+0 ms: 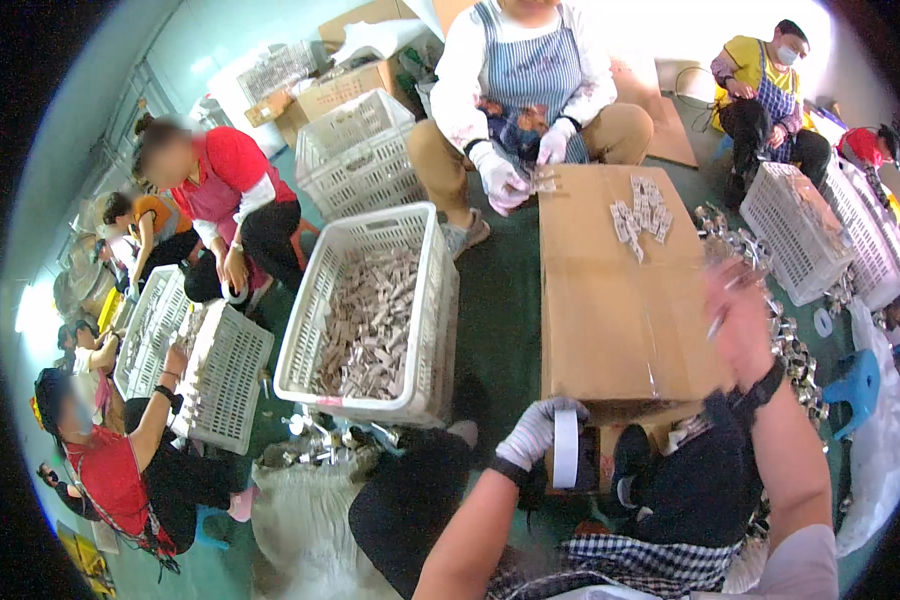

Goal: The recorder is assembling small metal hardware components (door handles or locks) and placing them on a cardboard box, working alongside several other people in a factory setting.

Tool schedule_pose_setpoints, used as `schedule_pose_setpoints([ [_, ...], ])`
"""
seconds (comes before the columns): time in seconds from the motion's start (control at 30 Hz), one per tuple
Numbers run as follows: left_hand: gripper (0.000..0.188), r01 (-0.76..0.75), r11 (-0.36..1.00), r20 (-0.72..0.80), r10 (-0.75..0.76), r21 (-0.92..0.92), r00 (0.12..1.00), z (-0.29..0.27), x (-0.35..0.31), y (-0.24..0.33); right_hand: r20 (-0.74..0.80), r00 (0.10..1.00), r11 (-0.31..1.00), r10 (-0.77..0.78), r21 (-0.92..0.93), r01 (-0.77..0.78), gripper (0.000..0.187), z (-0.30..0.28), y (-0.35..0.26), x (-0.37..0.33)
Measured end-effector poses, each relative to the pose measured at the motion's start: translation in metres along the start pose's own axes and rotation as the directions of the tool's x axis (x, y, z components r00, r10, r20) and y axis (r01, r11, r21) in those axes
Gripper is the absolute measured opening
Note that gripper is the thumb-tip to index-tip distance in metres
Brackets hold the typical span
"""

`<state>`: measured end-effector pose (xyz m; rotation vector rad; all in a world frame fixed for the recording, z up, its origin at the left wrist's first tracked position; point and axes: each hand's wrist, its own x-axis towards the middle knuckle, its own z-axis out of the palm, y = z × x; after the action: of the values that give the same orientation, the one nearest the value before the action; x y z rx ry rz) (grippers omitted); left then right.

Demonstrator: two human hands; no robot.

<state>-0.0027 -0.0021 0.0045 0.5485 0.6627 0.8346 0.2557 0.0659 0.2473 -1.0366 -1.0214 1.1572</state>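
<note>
My left hand (537, 432), in a pale glove with a dark band at the wrist, is closed round a roll of white tape (565, 450) at the near edge of a cardboard box (610, 320). My right hand (740, 325) is smeared by motion over the box's right edge. A small shiny thing shows by its fingers, too blurred to name. On the far part of the box top lie several small pale metal parts (642, 215) in a cluster. Across the box, a person in a striped apron holds a similar small piece in gloved hands (500, 180).
A white plastic crate (435, 300) full of small metal parts stands to my left. Loose shiny metal pieces (800, 370) are heaped along the box's right side, near a blue stool (855, 390). Other people work at crates (220, 380) at left and far right.
</note>
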Motion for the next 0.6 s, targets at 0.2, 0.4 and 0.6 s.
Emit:
schedule_pose_setpoints([
  [0.2,0.014,-0.281,0.791,0.061,0.297,0.543,0.953,0.021,-0.009,0.008,-0.263,0.893,0.881,-0.366,0.212,0.424,0.018,-0.020,-0.042,-0.003],
  [0.4,0.023,-0.080,0.995,0.054,0.077,0.056,0.996,-0.004,0.003,0.001,-0.244,0.950,0.949,-0.196,0.197,0.247,0.023,-0.011,-0.008,-0.020],
  [0.6,0.021,-0.182,0.878,0.012,0.197,0.443,0.980,0.004,0.003,0.002,-0.182,0.981,0.977,-0.072,0.187,0.106,0.027,-0.006,-0.011,-0.035],
])
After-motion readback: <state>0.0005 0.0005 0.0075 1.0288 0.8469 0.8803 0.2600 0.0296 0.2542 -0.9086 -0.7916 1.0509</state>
